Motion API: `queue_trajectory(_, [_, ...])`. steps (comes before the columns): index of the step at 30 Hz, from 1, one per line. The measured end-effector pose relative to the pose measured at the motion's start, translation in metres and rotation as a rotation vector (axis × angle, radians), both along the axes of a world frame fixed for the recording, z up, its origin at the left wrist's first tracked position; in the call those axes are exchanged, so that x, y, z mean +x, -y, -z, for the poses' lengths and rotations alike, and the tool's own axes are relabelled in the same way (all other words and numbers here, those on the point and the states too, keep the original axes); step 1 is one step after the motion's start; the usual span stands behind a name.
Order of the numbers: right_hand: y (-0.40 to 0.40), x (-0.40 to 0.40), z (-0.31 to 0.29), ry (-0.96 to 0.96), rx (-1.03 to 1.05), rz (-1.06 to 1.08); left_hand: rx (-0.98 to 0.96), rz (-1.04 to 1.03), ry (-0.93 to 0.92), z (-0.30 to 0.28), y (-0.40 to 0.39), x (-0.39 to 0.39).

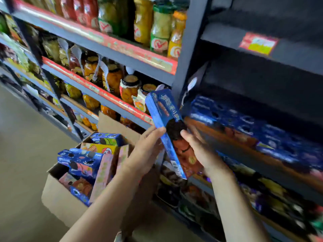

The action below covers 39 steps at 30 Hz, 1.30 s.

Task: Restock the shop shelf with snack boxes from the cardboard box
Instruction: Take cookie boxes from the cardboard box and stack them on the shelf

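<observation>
Two hands (173, 147) hold one blue snack box (166, 126).

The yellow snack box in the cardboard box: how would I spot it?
Find the open cardboard box on the floor, left of the hands. Near its far edge lies the yellow snack box, behind the blue boxes; it is the only yellow one.

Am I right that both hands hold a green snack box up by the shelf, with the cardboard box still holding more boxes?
Not quite: the snack box is blue, not green, per the head view. The left hand and right hand both hold it by the shelf; the cardboard box still holds more.
</observation>
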State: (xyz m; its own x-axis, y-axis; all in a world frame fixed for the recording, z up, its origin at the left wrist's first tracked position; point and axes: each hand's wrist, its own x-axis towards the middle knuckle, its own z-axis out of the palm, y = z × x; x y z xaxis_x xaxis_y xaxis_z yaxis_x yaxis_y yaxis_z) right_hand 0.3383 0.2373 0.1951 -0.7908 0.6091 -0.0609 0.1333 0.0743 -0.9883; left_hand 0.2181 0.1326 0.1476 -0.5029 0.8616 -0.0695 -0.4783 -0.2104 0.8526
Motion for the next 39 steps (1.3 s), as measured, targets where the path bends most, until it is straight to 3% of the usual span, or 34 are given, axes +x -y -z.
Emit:
queue_trajectory(4, [-0.013,0.093,-0.020,-0.013,0.085,0.074,0.086,0.008,-0.115,-0.028,-0.037,0.074])
queue_trajectory(8, [-0.047,0.159,-0.039,0.062,0.053,0.258,0.030,-0.284,-0.413,-0.053,-0.079,0.128])
queue_trajectory(10, [-0.063,0.191,-0.053,0.092,0.182,0.329,-0.007,-0.384,-0.713,-0.058,-0.103,0.139])
queue_trajectory(13, [-0.087,0.227,-0.075,0.154,0.373,0.430,-0.102,-0.447,-1.451,-0.055,-0.148,0.142])
queue_trajectory(14, [-0.094,0.237,-0.081,0.184,0.464,0.468,-0.193,-0.401,-1.618,-0.054,-0.162,0.141])
queue_trajectory(16, [-0.111,0.253,-0.085,0.307,0.702,0.540,-0.428,-0.221,-1.776,-0.058,-0.177,0.140])
queue_trajectory(19, [-0.129,0.262,-0.089,0.606,0.969,0.602,-0.633,-0.072,-1.811,-0.054,-0.183,0.133])
queue_trajectory(22, [-0.148,0.244,-0.087,0.722,1.092,0.567,-0.651,-0.025,-1.803,-0.054,-0.180,0.133])
queue_trajectory(26, [-0.168,0.194,-0.080,0.691,1.080,0.484,-0.515,0.004,-1.748,-0.058,-0.173,0.114])
queue_trajectory(29, [-0.173,0.158,-0.077,0.653,1.115,0.469,-0.443,-0.146,-1.737,-0.052,-0.161,0.088])
queue_trajectory(32, [-0.175,0.127,-0.077,0.639,1.147,0.445,-0.509,-0.239,-1.730,-0.045,-0.149,0.064])
queue_trajectory(39, [-0.176,0.063,-0.068,0.653,1.159,0.440,-0.612,-0.097,-1.771,-0.038,-0.130,0.050])
